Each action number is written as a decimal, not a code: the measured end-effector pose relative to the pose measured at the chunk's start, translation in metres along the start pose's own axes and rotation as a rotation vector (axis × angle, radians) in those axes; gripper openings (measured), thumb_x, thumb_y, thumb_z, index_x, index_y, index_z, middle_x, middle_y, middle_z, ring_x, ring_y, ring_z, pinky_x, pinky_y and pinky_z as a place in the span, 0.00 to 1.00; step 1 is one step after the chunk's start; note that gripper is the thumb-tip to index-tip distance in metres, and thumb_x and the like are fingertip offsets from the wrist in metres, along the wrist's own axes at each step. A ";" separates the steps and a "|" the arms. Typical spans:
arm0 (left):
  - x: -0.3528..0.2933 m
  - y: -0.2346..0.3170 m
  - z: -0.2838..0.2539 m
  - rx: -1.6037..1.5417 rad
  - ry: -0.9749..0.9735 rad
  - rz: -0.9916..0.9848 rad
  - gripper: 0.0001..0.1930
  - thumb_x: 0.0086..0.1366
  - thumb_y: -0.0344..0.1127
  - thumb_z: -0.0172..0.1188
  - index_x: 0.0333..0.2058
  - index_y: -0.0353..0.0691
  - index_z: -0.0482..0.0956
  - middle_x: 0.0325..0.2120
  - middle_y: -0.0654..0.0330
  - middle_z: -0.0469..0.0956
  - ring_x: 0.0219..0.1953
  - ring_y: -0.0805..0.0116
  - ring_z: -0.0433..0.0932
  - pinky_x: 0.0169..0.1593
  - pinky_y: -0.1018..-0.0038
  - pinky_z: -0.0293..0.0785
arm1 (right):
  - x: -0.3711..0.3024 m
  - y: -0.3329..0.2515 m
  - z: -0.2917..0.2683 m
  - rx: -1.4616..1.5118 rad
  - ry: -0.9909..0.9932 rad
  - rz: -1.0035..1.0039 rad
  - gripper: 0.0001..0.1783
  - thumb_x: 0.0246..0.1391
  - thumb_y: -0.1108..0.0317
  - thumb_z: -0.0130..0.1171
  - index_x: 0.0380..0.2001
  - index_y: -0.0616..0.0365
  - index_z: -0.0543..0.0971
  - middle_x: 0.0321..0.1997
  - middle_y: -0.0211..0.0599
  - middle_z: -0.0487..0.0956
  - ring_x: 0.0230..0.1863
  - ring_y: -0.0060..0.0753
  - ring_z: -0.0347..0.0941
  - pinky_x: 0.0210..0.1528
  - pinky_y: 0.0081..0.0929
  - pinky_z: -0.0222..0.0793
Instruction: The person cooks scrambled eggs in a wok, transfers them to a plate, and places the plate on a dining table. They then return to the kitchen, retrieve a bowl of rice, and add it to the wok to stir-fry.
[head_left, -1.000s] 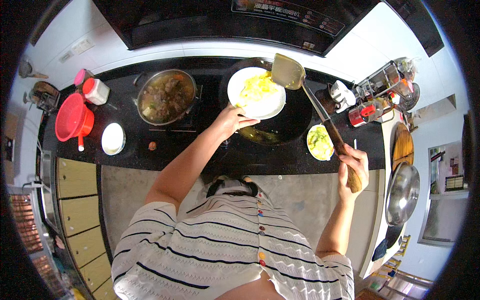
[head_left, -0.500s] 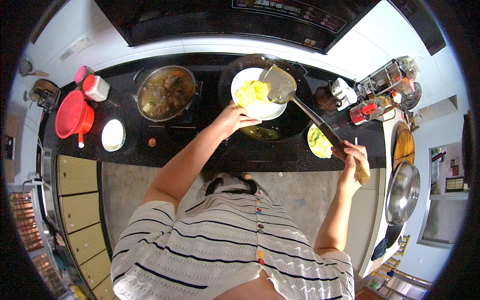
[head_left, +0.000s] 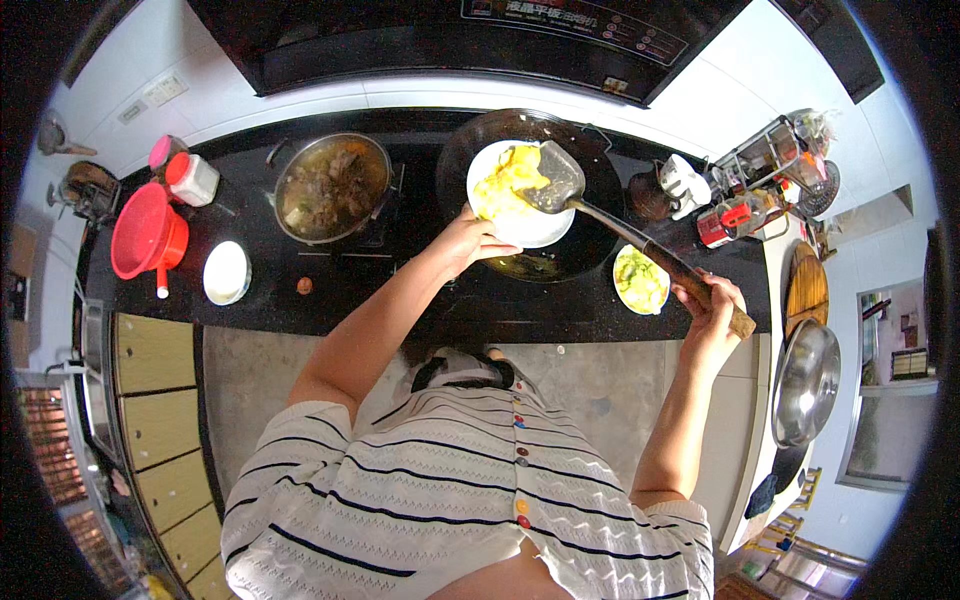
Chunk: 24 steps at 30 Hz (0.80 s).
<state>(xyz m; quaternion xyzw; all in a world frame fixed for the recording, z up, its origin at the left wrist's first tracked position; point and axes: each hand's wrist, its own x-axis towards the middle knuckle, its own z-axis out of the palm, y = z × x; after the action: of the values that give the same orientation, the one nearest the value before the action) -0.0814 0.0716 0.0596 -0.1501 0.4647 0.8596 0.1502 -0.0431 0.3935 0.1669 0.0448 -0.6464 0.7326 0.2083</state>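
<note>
My left hand [head_left: 470, 242] grips the near left rim of a white plate [head_left: 540, 228], holding it over a dark wok [head_left: 460, 150]. Yellow scrambled egg [head_left: 512, 182] lies on the plate's left and far side. In my right hand [head_left: 712, 308] is the wooden handle of a wok spatula [head_left: 562, 178]; its metal blade rests over the right part of the plate, against the egg. Some oily residue shows in the near part of the wok. Close to my right hand stands a bowl of sliced pale green vegetable [head_left: 640, 280].
At left on the black counter are a pot of meat soup [head_left: 333, 188], a white bowl [head_left: 227, 272], a red strainer [head_left: 150, 232] and a red-lidded jar [head_left: 192, 178]. A spice rack [head_left: 760, 170] and a metal lid [head_left: 806, 384] are at right. The range hood [head_left: 450, 50] hangs above.
The spatula blade has shifted slightly right and turned on the plate, and the egg is pushed toward the far side. My right hand has moved a little to the right.
</note>
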 end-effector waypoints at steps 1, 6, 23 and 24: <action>-0.001 0.000 0.002 0.008 0.016 -0.003 0.31 0.55 0.17 0.44 0.60 0.35 0.54 0.55 0.40 0.66 0.51 0.40 0.73 0.52 0.50 0.76 | 0.002 0.000 0.001 0.005 0.005 0.012 0.10 0.59 0.71 0.47 0.32 0.69 0.74 0.39 0.48 0.74 0.39 0.41 0.77 0.34 0.33 0.83; 0.000 -0.004 0.002 -0.035 -0.061 -0.010 0.32 0.55 0.18 0.44 0.61 0.35 0.53 0.55 0.40 0.66 0.50 0.39 0.73 0.52 0.49 0.76 | 0.000 0.003 0.011 -0.015 -0.086 -0.038 0.08 0.60 0.73 0.47 0.32 0.67 0.74 0.39 0.45 0.72 0.40 0.36 0.75 0.37 0.34 0.83; -0.014 0.015 -0.029 -0.013 0.139 0.193 0.34 0.59 0.21 0.45 0.63 0.41 0.43 0.55 0.41 0.64 0.48 0.47 0.76 0.47 0.58 0.81 | 0.048 -0.008 -0.006 -0.375 -0.216 -0.294 0.05 0.58 0.77 0.53 0.35 0.65 0.78 0.37 0.39 0.77 0.41 0.26 0.75 0.35 0.19 0.74; -0.025 0.020 -0.023 0.040 0.144 0.227 0.31 0.61 0.24 0.46 0.63 0.37 0.48 0.55 0.42 0.66 0.51 0.47 0.74 0.51 0.56 0.78 | 0.059 0.005 -0.006 -0.370 -0.208 -0.202 0.05 0.58 0.76 0.55 0.35 0.65 0.78 0.35 0.37 0.78 0.38 0.25 0.76 0.34 0.19 0.74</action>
<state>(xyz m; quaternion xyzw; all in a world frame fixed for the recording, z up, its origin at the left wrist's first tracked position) -0.0637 0.0390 0.0730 -0.1551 0.5052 0.8487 0.0212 -0.0976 0.4139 0.1814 0.1456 -0.7800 0.5683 0.2177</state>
